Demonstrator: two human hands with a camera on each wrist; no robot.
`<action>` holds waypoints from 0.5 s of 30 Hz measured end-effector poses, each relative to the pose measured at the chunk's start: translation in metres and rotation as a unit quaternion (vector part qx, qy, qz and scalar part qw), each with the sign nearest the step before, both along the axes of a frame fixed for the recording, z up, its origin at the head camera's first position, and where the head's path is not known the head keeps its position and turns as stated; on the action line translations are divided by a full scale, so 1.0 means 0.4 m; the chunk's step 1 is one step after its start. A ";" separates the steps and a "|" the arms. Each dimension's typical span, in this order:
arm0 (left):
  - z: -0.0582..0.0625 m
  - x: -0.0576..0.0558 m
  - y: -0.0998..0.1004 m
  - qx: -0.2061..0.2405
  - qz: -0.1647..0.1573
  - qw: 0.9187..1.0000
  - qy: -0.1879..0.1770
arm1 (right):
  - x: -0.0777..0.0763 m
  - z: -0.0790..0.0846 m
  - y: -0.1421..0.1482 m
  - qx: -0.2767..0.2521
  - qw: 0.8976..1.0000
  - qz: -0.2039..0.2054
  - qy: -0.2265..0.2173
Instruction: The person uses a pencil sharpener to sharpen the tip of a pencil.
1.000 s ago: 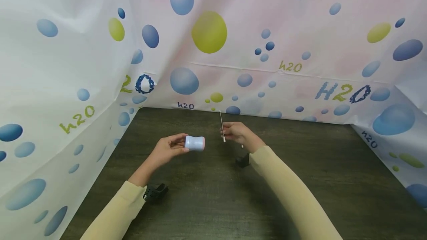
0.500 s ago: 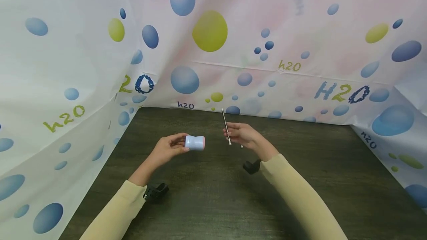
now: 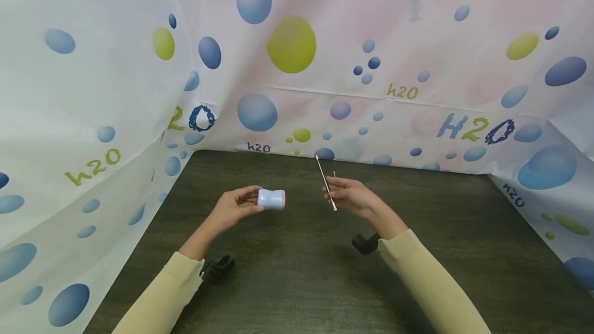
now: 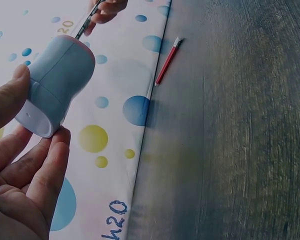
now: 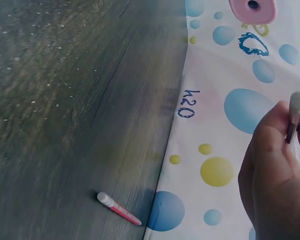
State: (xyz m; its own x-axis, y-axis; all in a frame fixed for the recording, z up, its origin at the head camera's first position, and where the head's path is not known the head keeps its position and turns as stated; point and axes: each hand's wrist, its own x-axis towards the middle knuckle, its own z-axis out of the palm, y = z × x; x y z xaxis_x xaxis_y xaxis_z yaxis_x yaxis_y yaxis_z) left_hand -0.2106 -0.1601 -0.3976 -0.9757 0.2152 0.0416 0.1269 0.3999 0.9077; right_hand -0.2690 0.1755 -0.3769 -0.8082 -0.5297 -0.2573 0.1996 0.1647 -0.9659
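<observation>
My left hand (image 3: 234,205) holds a light blue, waisted pencil sharpener (image 3: 270,199) between thumb and fingertips, lying sideways above the table. Its pink end (image 5: 253,12), with a dark hole, faces right. To the right of it, my right hand (image 3: 355,197) pinches a thin pencil (image 3: 326,182), tilted, apart from the sharpener. A pale eraser (image 5: 297,101) tops the pencil in the right wrist view. On the table by the wall lies a red pencil (image 4: 168,61) with a white end; in the head view my right hand mostly hides it.
The dark wood table (image 3: 287,282) stretches beneath both hands. A white sheet (image 3: 325,92) printed with bubbles and "H2O" stands along its back and sides. Black straps with wrist cameras (image 3: 217,267) sit at both wrists.
My right hand has moved to the right and a little nearer, carrying its pencil farther from the sharpener. My left hand and the sharpener have stayed in place.
</observation>
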 end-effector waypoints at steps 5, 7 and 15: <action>0.005 -0.013 -0.004 -0.005 -0.002 1.000 0.001 | 0.018 -0.001 0.017 -0.016 1.000 -0.006 -0.004; 0.009 -0.019 -0.005 -0.005 -0.003 1.000 0.001 | 0.024 0.000 0.024 -0.022 1.000 -0.007 -0.001; 0.022 -0.041 -0.010 -0.002 -0.003 1.000 -0.005 | 0.051 0.006 0.051 0.008 0.999 0.007 0.032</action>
